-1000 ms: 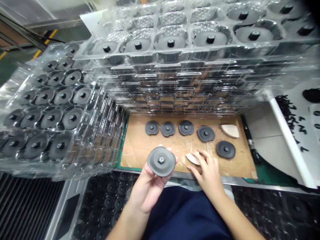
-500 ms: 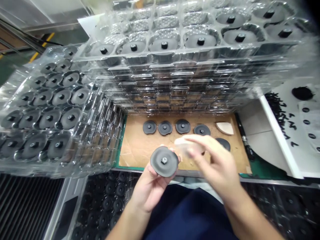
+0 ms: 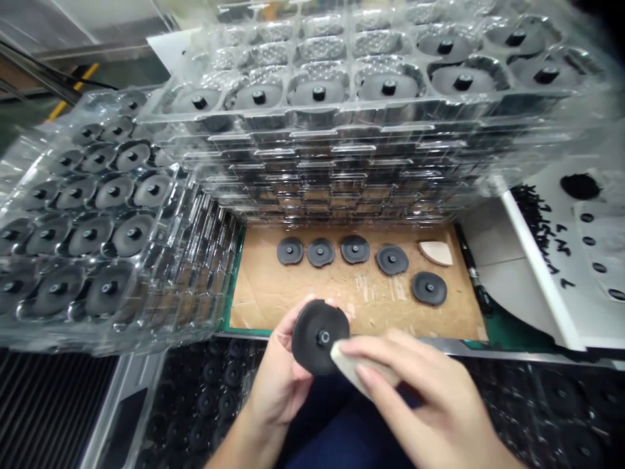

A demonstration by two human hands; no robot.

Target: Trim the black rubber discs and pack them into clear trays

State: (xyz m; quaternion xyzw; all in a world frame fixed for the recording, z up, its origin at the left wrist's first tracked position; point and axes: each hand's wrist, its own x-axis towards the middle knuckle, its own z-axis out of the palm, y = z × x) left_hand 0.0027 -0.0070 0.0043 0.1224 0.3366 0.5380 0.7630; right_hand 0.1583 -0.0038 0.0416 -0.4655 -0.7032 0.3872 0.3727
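My left hand (image 3: 280,371) holds up a round black disc (image 3: 312,332) with a small hub at its middle, fingers curled round its edge and back. In my right hand (image 3: 420,391) is a cream-white, wedge-like pad (image 3: 356,368), pinched between thumb and fingers. The pad's tip touches the disc's face, or lies just over it, right of the hub. Beyond my hands several like discs (image 3: 355,249) lie in a curved row on a brown cardboard sheet (image 3: 273,293). A second pale wedge pad (image 3: 436,253) rests at the sheet's right side.
Tall stacks of clear plastic trays holding discs stand at the back (image 3: 312,124) and at the left (image 3: 161,260). A white board (image 3: 541,273) with small black parts edges the right side. More discs in trays (image 3: 209,404) lie below the bench edge.
My right hand has come down and closer, bringing the pad to the disc's face. The disc in my left hand sits slightly lower and is turned. The rightmost disc on the cardboard is now uncovered.
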